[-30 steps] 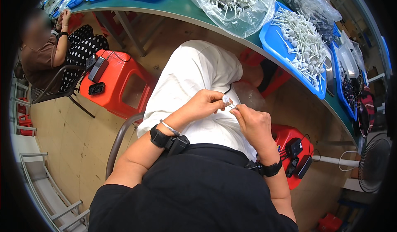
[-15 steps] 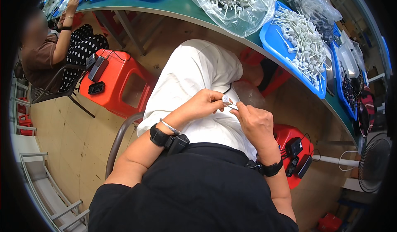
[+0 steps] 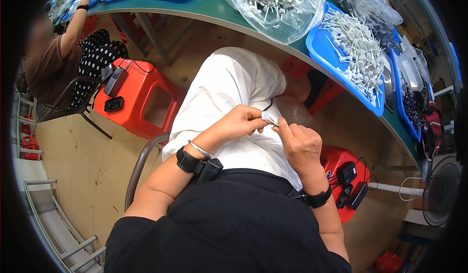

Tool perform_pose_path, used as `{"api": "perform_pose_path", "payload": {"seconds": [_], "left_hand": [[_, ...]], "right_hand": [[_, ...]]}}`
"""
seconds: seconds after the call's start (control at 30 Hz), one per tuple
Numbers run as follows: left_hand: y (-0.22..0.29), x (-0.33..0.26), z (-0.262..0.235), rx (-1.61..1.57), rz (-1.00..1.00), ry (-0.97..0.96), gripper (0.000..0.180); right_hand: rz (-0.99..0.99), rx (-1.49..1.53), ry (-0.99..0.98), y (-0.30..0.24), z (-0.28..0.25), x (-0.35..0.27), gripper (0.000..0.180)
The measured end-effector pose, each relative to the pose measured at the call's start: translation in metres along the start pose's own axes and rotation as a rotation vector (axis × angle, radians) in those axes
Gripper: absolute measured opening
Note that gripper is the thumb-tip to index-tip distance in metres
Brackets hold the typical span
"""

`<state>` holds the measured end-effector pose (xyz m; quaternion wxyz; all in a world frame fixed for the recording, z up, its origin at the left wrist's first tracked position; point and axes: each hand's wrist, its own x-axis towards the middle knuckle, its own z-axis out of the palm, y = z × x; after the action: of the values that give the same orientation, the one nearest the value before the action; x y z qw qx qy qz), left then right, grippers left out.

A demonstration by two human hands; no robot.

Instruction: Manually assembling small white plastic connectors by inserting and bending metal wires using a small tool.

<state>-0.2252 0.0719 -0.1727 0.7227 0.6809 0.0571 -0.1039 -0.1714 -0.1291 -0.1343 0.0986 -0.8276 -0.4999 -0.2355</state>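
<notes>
Co-worker's arm (image 3: 80, 17) now raised tableward

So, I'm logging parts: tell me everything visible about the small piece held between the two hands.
The small piece is pale, whitish and slender, with a thin stem. It is held over the lap between the left hand and the right hand, pinched by the fingertips of both. Its material and finer details are too small to tell.

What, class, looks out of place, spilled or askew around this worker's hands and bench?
Nothing is spilled or damaged. The left hand and right hand pinch a small white part over the lap. One oddity: the blue tray of white parts juts past the edge of the green table.
</notes>
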Motion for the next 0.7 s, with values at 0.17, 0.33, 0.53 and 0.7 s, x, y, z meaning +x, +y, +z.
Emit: {"api": "perform_pose_path", "payload": {"seconds": [0.17,0.33,0.53,0.7], "left_hand": [[0.0019,-0.0004,-0.0007,0.006,-0.005,0.010,0.027],[-0.0030,0.0012,-0.0017,0.039,0.005,0.041,0.029],[-0.0023,0.0009,-0.0013,0.047,0.005,0.029,0.023],[-0.0067,0.0024,-0.0008,-0.029,0.017,0.039,0.019]], "right_hand": [[0.014,0.018,0.022,0.0004,0.0010,-0.0003,0.026],[0.013,0.038,0.034,-0.0008,0.0006,-0.0002,0.026],[0.011,-0.009,0.027,0.0011,0.0024,-0.0016,0.027],[0.047,0.042,0.021,-0.0018,0.0040,-0.0023,0.024]]}}
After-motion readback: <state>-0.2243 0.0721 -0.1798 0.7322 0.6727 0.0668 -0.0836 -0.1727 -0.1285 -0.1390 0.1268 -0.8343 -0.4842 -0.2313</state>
